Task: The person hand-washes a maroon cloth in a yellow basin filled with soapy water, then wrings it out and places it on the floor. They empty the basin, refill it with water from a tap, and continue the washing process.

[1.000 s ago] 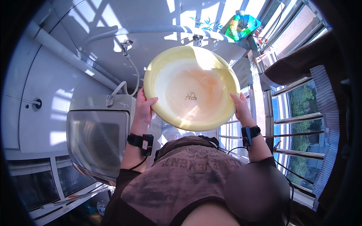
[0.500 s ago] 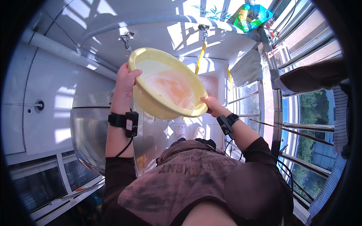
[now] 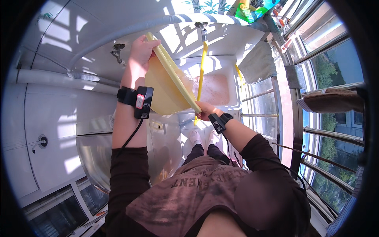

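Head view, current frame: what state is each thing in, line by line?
Basin, tipped steeply, mouth toward the sink
Left hand, closed on the basin's upper rim
Right hand, closed on its lower rim
Sink, foamy, pinkish inside
Tap, yellow hose attached; on or off unclear
Yellow hose, hanging down
Grey cloth, hanging beside the sink
Washing machine, lid seemingly down

Here's the basin [image 3: 166, 90], pale yellow, round and thick-rimmed, held up in the air and tipped steeply onto its side! Its smooth outer wall faces lower left, its mouth turns right toward the sink [image 3: 235, 90], and that rim slants from upper left down to lower right.
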### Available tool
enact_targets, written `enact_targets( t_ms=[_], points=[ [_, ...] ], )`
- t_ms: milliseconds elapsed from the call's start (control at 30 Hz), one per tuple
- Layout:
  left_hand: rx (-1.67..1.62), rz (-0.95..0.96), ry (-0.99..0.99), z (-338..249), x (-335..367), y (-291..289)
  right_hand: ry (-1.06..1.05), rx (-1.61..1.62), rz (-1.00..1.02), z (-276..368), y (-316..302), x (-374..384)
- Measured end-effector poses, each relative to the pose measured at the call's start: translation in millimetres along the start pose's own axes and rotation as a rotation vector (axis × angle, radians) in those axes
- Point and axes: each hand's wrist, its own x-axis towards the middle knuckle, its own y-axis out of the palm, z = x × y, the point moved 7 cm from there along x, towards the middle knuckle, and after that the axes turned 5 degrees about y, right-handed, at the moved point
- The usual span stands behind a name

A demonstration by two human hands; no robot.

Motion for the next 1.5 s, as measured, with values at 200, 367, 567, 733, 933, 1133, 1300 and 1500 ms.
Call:
enact_targets(
  t_ms=[200, 367, 567, 733, 933, 1133, 1300, 1500],
  points=[
    [0.025, 0.053, 0.123, -12, 1, 43, 0.042, 0.143, 0.043, 2, 12, 3],
    [-0.019, 0.113, 0.186, -11, -17, 55, 0.052, 0.189, 0.124, -3, 13, 11],
    [0.01, 0.208, 0.173, -8, -42, 58, 0.154, 0.189, 0.142, -14, 19, 18],
    [0.016, 0.216, 0.166, -5, -50, 53, 0.103, 0.142, 0.085, -13, 24, 14],
    [-0.035, 0.224, 0.15, 2, -57, 47, 0.182, 0.14, 0.081, -19, 24, 3],
    [-0.014, 0.257, 0.118, 5, -69, 53, 0.202, 0.134, 0.075, -23, 21, 0],
    [-0.054, 0.281, 0.098, 7, -80, 58, 0.191, 0.109, 0.101, -29, 23, -2],
    [-0.073, 0.272, 0.084, 10, -86, 58, 0.176, 0.109, 0.135, -34, 28, -9]
  ],
)
